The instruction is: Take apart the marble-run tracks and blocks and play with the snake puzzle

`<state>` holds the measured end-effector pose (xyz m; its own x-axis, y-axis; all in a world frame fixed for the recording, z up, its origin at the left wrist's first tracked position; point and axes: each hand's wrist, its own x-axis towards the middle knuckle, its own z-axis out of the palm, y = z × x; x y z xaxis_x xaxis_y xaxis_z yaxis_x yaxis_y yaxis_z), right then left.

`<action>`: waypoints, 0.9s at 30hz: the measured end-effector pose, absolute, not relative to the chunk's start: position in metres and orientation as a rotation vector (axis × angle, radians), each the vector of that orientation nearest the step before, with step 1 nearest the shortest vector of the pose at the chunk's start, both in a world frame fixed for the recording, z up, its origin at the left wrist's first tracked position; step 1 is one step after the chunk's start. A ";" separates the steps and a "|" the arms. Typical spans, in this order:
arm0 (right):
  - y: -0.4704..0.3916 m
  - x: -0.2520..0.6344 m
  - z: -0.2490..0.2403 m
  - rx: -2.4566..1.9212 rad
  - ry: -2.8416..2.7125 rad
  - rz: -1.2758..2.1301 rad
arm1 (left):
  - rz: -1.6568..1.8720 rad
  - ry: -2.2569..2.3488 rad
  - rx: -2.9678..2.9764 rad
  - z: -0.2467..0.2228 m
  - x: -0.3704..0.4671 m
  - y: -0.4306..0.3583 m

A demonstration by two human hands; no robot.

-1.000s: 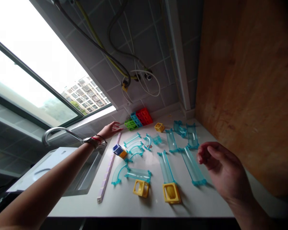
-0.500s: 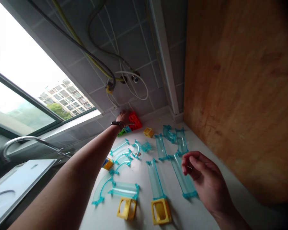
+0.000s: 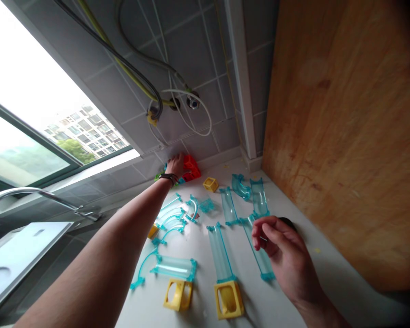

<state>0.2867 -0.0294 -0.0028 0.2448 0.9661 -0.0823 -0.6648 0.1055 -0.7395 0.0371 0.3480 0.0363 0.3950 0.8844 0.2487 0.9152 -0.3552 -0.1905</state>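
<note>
My left hand (image 3: 176,165) reaches to the back of the white counter, over a pile of red pieces (image 3: 192,167) with green and blue ones beside it; its fingertips are hidden, so any hold is unclear. My right hand (image 3: 283,248) hovers, fingers curled but apart and nothing between them, over a long clear teal track (image 3: 258,250). Another straight teal track (image 3: 220,253) touches a yellow block (image 3: 228,299). A second yellow block (image 3: 178,294) stands by a short teal track (image 3: 174,267). Curved teal pieces (image 3: 172,223) lie near my left forearm.
A small yellow cube (image 3: 210,184) sits towards the back. On the right rises a wooden panel (image 3: 341,136). At left are a faucet (image 3: 37,191), a white board (image 3: 27,259) and a window. Hoses (image 3: 123,68) hang on the tiled wall.
My left hand has shifted slightly left over the colored pile, and more green shows beside it. My right hand has moved a little left. The view has shifted slightly.
</note>
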 end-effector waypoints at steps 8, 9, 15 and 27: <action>-0.027 0.286 -0.008 -0.767 -0.488 1.277 | -0.198 -1.558 -2.362 0.037 0.037 0.337; -0.026 0.286 -0.009 -0.767 -0.489 1.278 | -0.199 -1.568 -2.357 0.039 0.036 0.339; -0.025 0.286 -0.009 -0.779 -0.485 1.278 | -0.192 -1.564 -2.352 0.049 0.030 0.350; -0.027 0.282 -0.012 -0.810 -0.543 1.270 | -0.086 -1.273 -2.409 0.046 0.038 0.348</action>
<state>0.2825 -0.0265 -0.0120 0.2329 0.9696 -0.0745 -0.6159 0.0878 -0.7829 0.0381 0.3484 0.0460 0.5806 0.7774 0.2420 0.8029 -0.4972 -0.3289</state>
